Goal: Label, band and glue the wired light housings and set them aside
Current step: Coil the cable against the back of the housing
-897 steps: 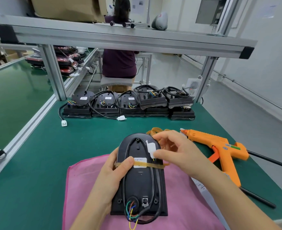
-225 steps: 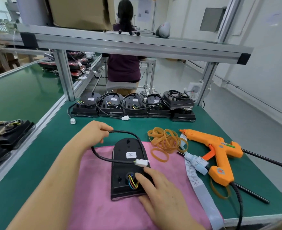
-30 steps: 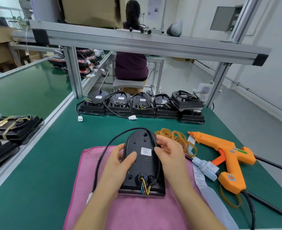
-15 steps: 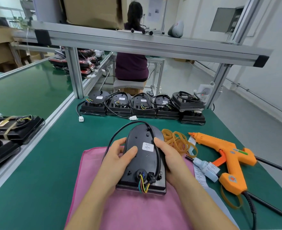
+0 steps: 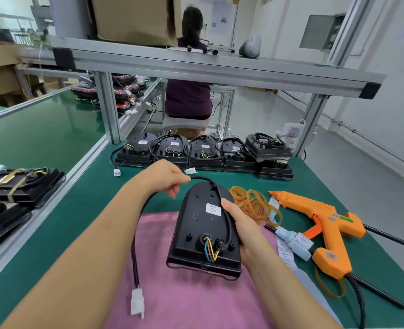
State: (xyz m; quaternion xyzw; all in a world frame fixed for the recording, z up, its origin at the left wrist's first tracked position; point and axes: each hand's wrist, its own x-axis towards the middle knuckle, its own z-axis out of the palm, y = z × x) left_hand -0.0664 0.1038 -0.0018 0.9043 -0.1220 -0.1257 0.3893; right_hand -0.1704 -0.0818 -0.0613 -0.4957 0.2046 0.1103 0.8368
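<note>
Over the pink cloth (image 5: 172, 302) by the near edge of the table (image 5: 77, 224), the right hand (image 5: 243, 230) grips the black light housing (image 5: 196, 233) along its right side, while the left hand (image 5: 165, 176) pinches its cable (image 5: 203, 178) just beyond the rounded far end.

Factory assembly line, long green-topped workbenches (image 5: 41, 136) with aluminium frames (image 5: 108, 108), rows of black wired light housings (image 5: 203, 151), orange glue gun (image 5: 322, 224), another worker (image 5: 189, 91) seated at the next station
</note>
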